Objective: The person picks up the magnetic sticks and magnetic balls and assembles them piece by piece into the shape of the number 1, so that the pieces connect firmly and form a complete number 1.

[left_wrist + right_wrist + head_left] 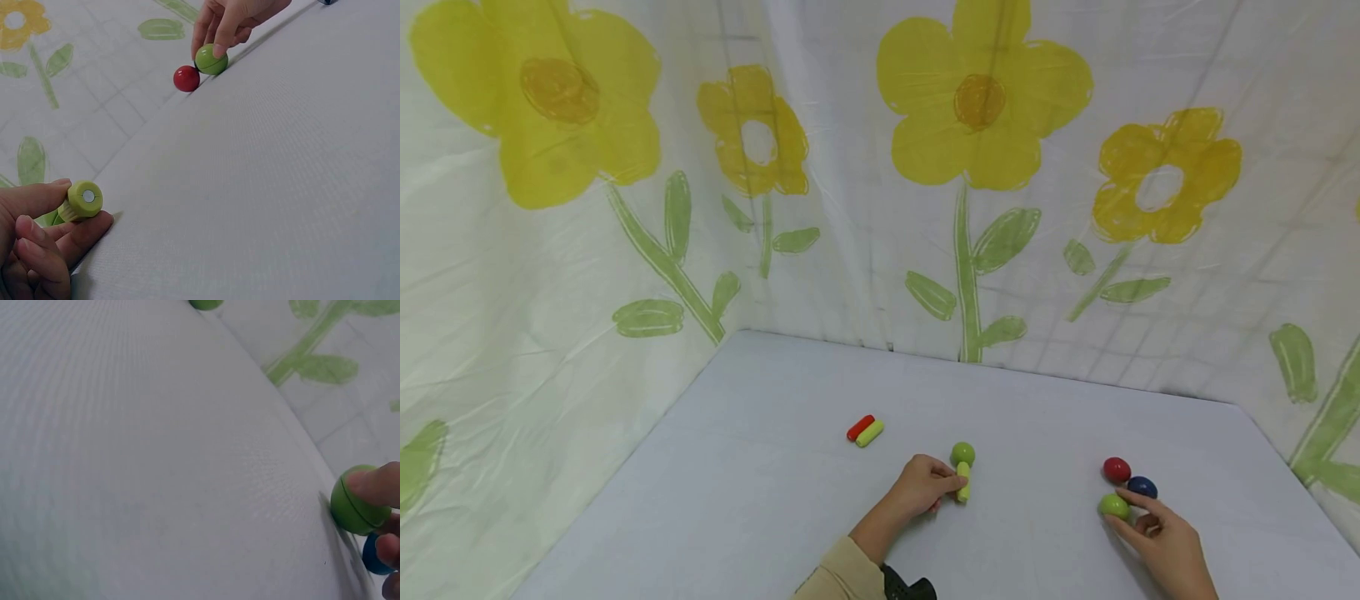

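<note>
Between thumb and fingers, my left hand (pixel 917 485) pinches a short yellow-green rod (pixel 963 483). The rod's far end meets a green ball (pixel 962 453); its near end, in the left wrist view, shows a pale round disc (pixel 89 196). A bit of something red (pixel 935 506) peeks out under that hand, mostly hidden. Over on the right, my right hand (pixel 1168 546) grips a second green ball (pixel 1113 506) between thumb and finger. Close behind it lie a red ball (pixel 1117 469) and a dark blue ball (pixel 1142 487), the latter partly covered by fingers in the right wrist view.
Farther back and left on the white table (pixel 760 467), a red rod (pixel 861 427) and a yellow-green rod (pixel 870 433) lie side by side. A white curtain (pixel 850 250) with painted yellow flowers hangs along the table's back and sides.
</note>
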Motion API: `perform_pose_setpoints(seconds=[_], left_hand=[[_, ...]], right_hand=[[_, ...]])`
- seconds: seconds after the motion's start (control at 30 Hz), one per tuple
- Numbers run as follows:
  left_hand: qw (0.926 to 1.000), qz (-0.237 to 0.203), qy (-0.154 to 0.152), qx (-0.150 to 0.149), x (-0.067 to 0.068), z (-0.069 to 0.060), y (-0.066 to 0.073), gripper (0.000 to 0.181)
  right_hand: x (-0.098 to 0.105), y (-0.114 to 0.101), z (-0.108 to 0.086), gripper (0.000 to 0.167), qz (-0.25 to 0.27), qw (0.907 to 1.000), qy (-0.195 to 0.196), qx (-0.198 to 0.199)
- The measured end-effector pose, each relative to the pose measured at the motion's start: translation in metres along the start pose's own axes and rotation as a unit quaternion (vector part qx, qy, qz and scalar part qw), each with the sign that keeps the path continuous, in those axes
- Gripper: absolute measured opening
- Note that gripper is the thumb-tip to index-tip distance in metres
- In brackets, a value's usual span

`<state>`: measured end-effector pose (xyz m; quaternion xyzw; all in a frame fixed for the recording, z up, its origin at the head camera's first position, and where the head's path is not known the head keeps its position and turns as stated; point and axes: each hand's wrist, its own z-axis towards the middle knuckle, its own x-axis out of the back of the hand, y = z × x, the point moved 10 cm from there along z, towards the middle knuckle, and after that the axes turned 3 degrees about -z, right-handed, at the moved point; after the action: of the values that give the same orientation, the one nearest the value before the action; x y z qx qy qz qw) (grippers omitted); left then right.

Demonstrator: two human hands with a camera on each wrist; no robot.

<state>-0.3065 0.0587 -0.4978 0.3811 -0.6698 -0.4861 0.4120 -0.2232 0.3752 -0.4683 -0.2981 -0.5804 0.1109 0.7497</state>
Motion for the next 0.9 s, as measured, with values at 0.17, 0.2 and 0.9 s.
perform_pose_setpoints(seconds=[0.17, 0.2, 0.9], left_hand=[[1.0000, 0.000, 0.000, 0.001, 0.000, 0.000, -0.001, 0.014], [1.0000, 0.000, 0.000, 0.001, 0.000, 0.000, -0.001, 0.014], [1.0000, 0.005, -0.002, -0.003, 0.001, 0.001, -0.001, 0.015]], right_hand=[[-0.001, 0.003, 0.000, 0.047, 0.004, 0.9999, -0.007, -0.015], [-0.002, 0.004, 0.001, 0.048, 0.004, 0.9997, -0.009, -0.020], [-0.010, 0.000, -0.002, 0.051, 0.017, 0.9977, -0.052, -0.040]])
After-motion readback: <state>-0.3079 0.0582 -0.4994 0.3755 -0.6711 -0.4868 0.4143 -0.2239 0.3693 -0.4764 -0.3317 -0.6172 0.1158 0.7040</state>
